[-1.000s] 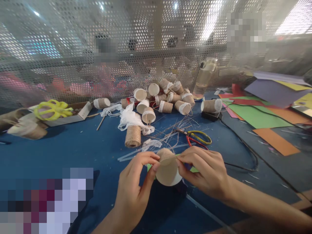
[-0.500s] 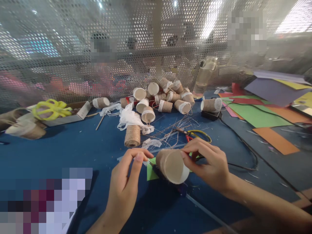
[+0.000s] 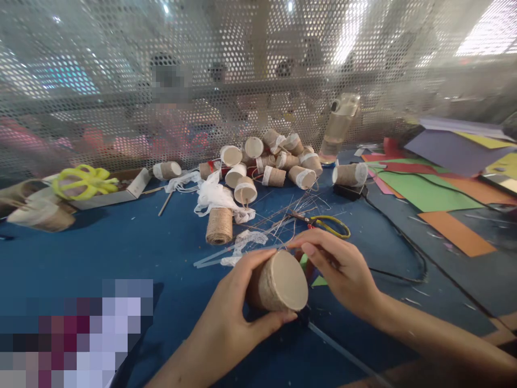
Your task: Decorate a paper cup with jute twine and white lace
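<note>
A twine-wrapped paper cup [image 3: 291,281] lies tilted in my left hand [image 3: 226,318], its flat pale end facing up and right. The fingers of that hand wrap the far side and the thumb presses beneath. My right hand [image 3: 343,269] is at the cup's upper right, fingers apart. Its index fingertip reaches the cup's top edge; whether it touches cannot be told. Under the cup, a clear glue stick [image 3: 343,350] runs toward the lower right, and the dark tool at its end is mostly hidden. Green paper [image 3: 320,281] shows beneath my right hand.
Behind my hands are a twine spool [image 3: 219,229], white lace [image 3: 212,194], scissors [image 3: 331,225] and several wrapped cups [image 3: 274,177]. A bottle [image 3: 339,129] stands by the perforated screen [image 3: 121,108]. A black cable [image 3: 398,231] and coloured paper [image 3: 432,188] lie right.
My left hand has moved right and closed around the cup. The cup has turned and shifted slightly left. My right hand has let go of the rim and moved a little left.
</note>
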`<state>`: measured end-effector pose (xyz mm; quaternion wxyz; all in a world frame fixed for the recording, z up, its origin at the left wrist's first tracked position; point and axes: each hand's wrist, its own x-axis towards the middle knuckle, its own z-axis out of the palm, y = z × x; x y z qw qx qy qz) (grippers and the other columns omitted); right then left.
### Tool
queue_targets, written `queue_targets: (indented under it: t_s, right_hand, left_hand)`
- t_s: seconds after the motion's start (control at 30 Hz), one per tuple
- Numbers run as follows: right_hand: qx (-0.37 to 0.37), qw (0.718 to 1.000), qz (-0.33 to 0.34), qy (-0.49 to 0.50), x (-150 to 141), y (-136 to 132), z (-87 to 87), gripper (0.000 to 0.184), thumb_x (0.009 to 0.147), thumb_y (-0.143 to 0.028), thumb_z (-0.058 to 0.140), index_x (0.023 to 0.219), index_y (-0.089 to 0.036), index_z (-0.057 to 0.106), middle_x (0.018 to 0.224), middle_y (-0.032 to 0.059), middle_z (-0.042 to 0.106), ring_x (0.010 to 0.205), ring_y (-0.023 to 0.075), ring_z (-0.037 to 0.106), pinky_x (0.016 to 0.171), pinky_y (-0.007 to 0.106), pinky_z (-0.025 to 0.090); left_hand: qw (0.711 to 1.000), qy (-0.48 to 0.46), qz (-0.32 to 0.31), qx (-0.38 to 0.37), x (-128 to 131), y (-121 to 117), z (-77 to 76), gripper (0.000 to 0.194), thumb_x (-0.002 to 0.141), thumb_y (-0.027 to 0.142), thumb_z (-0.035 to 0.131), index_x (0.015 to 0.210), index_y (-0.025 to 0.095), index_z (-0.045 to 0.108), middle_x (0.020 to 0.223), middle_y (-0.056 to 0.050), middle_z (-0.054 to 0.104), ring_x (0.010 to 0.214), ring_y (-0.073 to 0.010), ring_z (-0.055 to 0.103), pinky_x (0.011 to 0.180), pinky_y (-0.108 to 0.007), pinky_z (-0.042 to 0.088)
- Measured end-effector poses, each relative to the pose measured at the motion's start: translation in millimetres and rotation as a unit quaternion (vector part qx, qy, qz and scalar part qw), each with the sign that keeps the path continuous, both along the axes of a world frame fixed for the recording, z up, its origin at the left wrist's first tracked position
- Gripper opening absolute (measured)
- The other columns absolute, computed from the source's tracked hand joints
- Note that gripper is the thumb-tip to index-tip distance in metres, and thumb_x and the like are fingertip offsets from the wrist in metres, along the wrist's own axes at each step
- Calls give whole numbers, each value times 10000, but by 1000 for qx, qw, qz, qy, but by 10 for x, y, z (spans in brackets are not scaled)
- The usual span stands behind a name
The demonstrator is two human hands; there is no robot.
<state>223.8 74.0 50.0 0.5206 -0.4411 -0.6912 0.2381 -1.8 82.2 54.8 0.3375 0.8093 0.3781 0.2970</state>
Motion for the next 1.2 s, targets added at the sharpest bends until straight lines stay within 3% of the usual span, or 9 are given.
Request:
queue_targets:
  t_s: [0.1,0.23,0.43,0.57,0.7,0.8,0.93,1.1,1.2]
  right_hand:
    - [4,998,15,56,40,3,-13,215,1061,-248,451,963,-176,628,940,49,681,514,57,589,446,175,507]
    - [22,992,110,57,58,-48,-40,256,1079,-297,419,911,-189,580,867,30,686,460,50,527,481,200,502]
    - [-194,938,273,92,62,-103,-26,108,1006,-270,602,988,-168,635,847,15,685,444,30,586,426,135,462]
    - [-229,923,265,161,60,-59,43,112,900,-245,748,889,-141,710,723,-3,674,431,52,605,393,133,475]
    - [-247,919,232,203,83,-34,91,120,836,-227,812,836,-131,739,673,-1,677,441,74,626,330,120,444]
    - [-214,913,247,244,145,-34,110,134,830,-222,819,820,-134,718,636,-2,684,446,94,651,344,132,487]
    - [-115,914,284,267,264,-34,140,176,873,-251,791,808,-197,637,719,-17,728,435,78,663,413,143,549]
    - [-31,929,254,268,345,6,232,439,891,-372,766,694,-234,399,568,-103,509,258,20,403,260,119,369]
    - [-37,942,192,273,365,55,288,277,947,-350,687,782,-250,489,612,-88,409,286,32,305,216,154,267]
  left_hand:
    - [1000,1,12,-3,-9,6,10,657,837,437,787,1387,418,429,1404,-40,627,1278,-294,632,1034,-456,566]
    - [1000,-4,9,-11,-3,24,15,656,832,429,794,1385,396,443,1399,-47,638,1280,-300,634,1029,-453,570]
    - [1000,-8,17,-10,-4,44,-3,652,825,444,799,1371,411,443,1378,-17,655,1251,-266,657,1017,-417,579]
    - [1000,2,25,-2,-12,35,2,658,819,448,803,1366,432,438,1393,6,647,1267,-252,644,1038,-422,562]
    - [999,4,45,7,-1,60,17,629,821,405,807,1350,371,468,1362,-34,671,1241,-274,659,1021,-446,563]
    - [997,6,78,9,5,87,4,613,817,385,809,1337,328,489,1366,-65,674,1237,-295,660,1021,-473,556]
    - [994,11,105,-1,-10,103,-29,609,827,390,794,1348,340,482,1412,-57,649,1279,-294,635,1029,-467,549]
    - [993,15,115,1,-19,114,-25,605,833,404,782,1354,368,476,1402,-37,657,1269,-291,641,1001,-461,563]
    - [993,18,117,12,-12,112,-9,598,844,398,773,1358,375,469,1405,-35,654,1271,-285,639,1010,-462,558]
